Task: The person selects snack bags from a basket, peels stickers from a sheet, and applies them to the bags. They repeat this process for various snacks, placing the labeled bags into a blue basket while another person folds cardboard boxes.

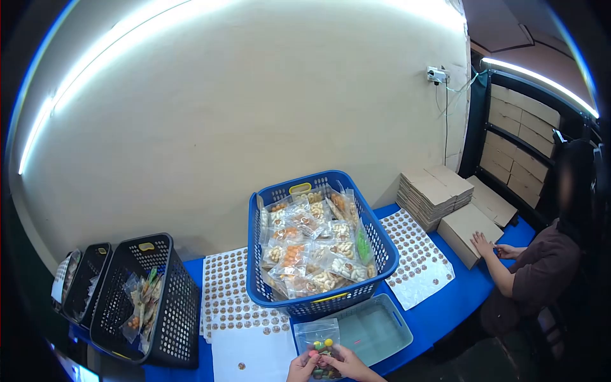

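Observation:
At the front edge of the table, my left hand (303,368) and my right hand (351,365) are closed on the two sides of a clear zip bag (316,331). Round, colourful pieces in green, yellow, pink and brown lie inside it; their exact kind I cannot make out. Just behind and to the right of the bag is a shallow grey-green tray (382,331). Left of my hands lies a white sticker sheet (254,353) with a single round sticker near its lower part.
A blue basket (318,305) full of snack bags stands behind my hands. Dark baskets (181,312) stand left. Sticker sheets (414,254) flank the blue basket. At right are flat cardboard stacks (433,191) and a co-worker (541,261) with hands at a cardboard box (468,229).

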The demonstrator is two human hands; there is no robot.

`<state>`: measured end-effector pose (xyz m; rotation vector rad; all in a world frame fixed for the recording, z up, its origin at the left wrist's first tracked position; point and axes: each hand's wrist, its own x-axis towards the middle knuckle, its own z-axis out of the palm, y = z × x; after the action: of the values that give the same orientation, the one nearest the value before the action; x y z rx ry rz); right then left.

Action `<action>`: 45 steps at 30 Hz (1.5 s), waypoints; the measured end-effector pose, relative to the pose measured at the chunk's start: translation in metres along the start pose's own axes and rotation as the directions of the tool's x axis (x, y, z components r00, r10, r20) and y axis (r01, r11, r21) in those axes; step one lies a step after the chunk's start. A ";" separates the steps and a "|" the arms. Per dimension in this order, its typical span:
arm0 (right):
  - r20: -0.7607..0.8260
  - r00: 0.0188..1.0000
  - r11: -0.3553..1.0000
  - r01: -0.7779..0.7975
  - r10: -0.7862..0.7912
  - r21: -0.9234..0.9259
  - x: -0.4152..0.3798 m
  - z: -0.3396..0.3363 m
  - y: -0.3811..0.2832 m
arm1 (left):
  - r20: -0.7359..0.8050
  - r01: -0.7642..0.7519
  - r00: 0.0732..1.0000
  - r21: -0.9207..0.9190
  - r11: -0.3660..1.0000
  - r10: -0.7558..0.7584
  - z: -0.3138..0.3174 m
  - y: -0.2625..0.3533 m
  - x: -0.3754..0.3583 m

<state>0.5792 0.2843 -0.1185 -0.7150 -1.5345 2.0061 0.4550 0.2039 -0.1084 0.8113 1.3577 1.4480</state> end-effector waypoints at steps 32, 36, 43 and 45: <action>-0.037 0.998 0.995 -0.043 0.046 0.089 -0.009 -0.008 -0.027 | 0.184 0.132 0.977 -0.118 0.984 -0.109 0.004 -0.007 0.006; -0.219 0.973 0.997 0.081 -0.074 0.021 -0.022 -0.022 -0.018 | 0.288 0.161 0.951 -0.145 0.976 -0.114 0.023 -0.014 0.017; -0.444 0.885 0.990 0.121 -0.139 -0.069 -0.042 -0.036 -0.004 | 0.391 0.175 0.911 -0.074 0.982 -0.133 0.048 -0.010 0.020; -0.472 0.874 0.989 0.146 -0.119 0.021 -0.044 -0.040 -0.001 | 0.409 0.037 0.913 -0.093 0.995 0.004 0.053 -0.024 0.020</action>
<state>0.6387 0.2835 -0.1217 -0.9614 -1.1974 1.6118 0.5023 0.2387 -0.1257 0.9720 0.9636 1.2340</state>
